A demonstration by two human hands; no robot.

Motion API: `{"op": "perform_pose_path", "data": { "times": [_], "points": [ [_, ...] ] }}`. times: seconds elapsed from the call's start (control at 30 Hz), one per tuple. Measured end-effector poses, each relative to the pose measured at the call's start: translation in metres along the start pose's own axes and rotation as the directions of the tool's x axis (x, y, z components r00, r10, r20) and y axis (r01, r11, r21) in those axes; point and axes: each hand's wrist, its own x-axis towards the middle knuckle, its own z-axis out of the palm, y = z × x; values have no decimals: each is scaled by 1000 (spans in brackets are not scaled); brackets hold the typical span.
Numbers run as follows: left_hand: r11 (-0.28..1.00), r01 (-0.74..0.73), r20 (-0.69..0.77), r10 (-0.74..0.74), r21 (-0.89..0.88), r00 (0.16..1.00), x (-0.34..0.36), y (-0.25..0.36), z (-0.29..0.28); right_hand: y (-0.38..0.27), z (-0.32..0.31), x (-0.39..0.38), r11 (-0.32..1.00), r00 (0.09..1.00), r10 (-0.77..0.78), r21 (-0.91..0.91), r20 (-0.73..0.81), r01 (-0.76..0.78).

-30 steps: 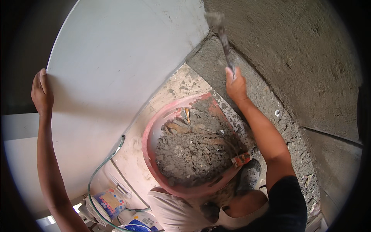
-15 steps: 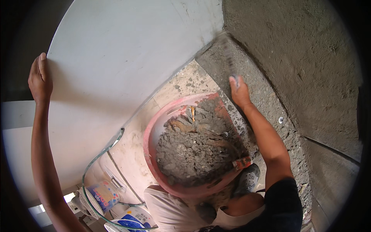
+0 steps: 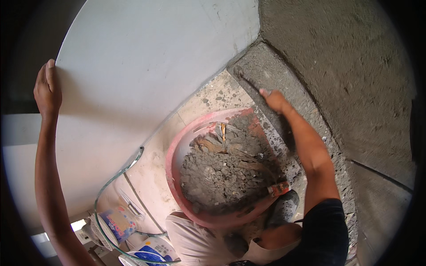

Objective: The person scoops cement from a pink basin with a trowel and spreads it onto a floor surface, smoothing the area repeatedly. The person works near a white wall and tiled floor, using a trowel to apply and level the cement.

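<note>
One dark-handled tool (image 3: 249,81) was gripped in the curled fingers of the right hand (image 3: 276,101), its blurred head at the far left corner of the grey cement strip (image 3: 277,66); whether it touched the surface could not be told. Far left, the left hand (image 3: 48,91) lay against the edge of the white wall (image 3: 155,57), fingers pressed together; whether they pinched the edge was unclear. Nearer, between the forearms, stood a pinkish-red tub (image 3: 170,164) holding grey mortar (image 3: 222,173). One printed bucket (image 3: 117,223) lay near left.
</note>
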Motion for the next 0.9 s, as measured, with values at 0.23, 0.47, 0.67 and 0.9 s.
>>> {"op": "perform_pose_path", "data": {
  "times": [0.23,0.47,0.67,0.9],
  "points": [
    [999,39,8,-39,25,999,0,1,-11,-4,32,-32,929,939,-210,242,-273,278],
    [997,75,83,-76,14,994,2,-6,-18,-32,2,-34,990,982,-132,31,-134,138],
    [1000,8,-20,-7,14,1000,3,-5,-4,-21,0,-7,989,993,61,138,-103,-47],
    [999,34,-27,-33,34,999,-1,4,-6,-9,20,-28,976,921,-187,43,-340,214]
  ]
}}
